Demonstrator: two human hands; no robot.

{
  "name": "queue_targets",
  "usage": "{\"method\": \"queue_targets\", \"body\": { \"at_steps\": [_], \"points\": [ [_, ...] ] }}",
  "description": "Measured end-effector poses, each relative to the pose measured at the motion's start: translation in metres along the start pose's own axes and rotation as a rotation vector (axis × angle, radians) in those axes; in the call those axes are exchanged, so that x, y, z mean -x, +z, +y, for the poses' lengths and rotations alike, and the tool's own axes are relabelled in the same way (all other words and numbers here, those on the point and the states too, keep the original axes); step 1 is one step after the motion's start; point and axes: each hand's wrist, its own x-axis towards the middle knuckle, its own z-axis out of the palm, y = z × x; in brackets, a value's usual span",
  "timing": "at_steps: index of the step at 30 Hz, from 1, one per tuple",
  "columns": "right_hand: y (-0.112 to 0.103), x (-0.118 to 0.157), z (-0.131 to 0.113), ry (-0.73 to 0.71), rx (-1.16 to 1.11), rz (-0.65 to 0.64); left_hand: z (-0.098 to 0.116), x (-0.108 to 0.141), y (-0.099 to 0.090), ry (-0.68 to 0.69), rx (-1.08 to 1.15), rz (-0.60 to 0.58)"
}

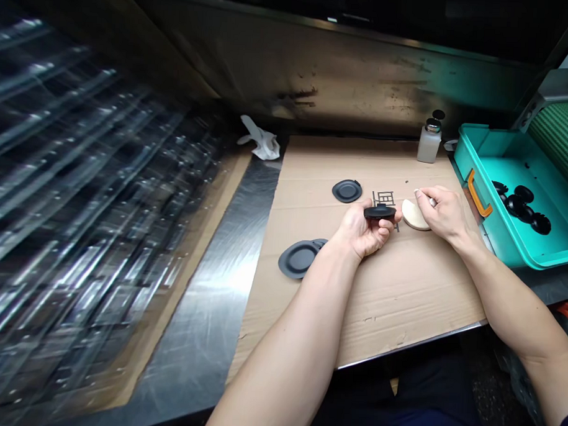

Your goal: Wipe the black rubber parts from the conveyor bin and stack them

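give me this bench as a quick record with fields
left hand: holds a black disc edge-on
right hand: pinches a small white item, beside a cream oval pad
cardboard sheet: two more black discs lie on it
teal plastic crate: orange handle, black discs inside
far edge of cardboard: white dispenser bottle, crumpled white cloth further left
underneath: stainless steel bench
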Motion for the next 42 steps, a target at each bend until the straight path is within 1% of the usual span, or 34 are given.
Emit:
{"method": "queue_targets", "body": {
  "at_steps": [2, 5, 8, 11, 15, 19, 23, 28, 31, 33, 37, 38, 40, 42],
  "points": [
    [-0.001, -0.001, 0.001, -0.008, 0.002, -0.004, 0.0, 0.001, 0.001, 0.012, -0.016, 0.011],
    [-0.003, -0.001, 0.001, -0.061, -0.058, -0.023, -0.002, 0.0, 0.002, 0.044, -0.064, 0.019],
    [-0.005, 0.001, -0.006, -0.152, -0.092, -0.091, -0.007, -0.004, 0.003, 0.073, -0.205, -0.016],
    [-0.006, 0.004, -0.014, -0.225, -0.028, -0.202, -0.016, -0.008, 0.006, 0.137, -0.372, -0.02],
    [-0.007, 0.006, -0.014, -0.258, 0.083, -0.305, -0.028, -0.01, 0.011, 0.214, -0.517, 0.051],
    [-0.012, 0.004, -0.009, -0.308, 0.182, -0.365, -0.037, -0.011, 0.011, 0.291, -0.653, 0.075],
    [-0.017, 0.002, -0.011, -0.381, 0.21, -0.4, -0.042, -0.011, 0.01, 0.318, -0.688, 0.082],
    [-0.016, 0.004, -0.018, -0.356, 0.272, -0.447, -0.042, -0.012, 0.011, 0.322, -0.756, 0.121],
    [-0.011, 0.007, -0.022, -0.353, 0.319, -0.391, -0.042, -0.014, 0.011, 0.323, -0.717, 0.166],
    [-0.008, 0.009, -0.026, -0.348, 0.331, -0.361, -0.042, -0.015, 0.01, 0.321, -0.662, 0.171],
    [-0.009, 0.012, -0.032, -0.25, 0.357, -0.404, -0.042, -0.015, 0.009, 0.307, -0.601, 0.161],
    [-0.011, 0.012, -0.032, -0.224, 0.349, -0.388, -0.04, -0.015, 0.008, 0.292, -0.575, 0.158],
    [-0.012, 0.012, -0.028, -0.173, 0.301, -0.289, -0.032, -0.013, 0.005, 0.227, -0.477, 0.132],
    [-0.013, 0.01, -0.02, -0.11, 0.214, -0.132, -0.022, -0.01, 0.002, 0.135, -0.336, 0.088]
  ]
}}
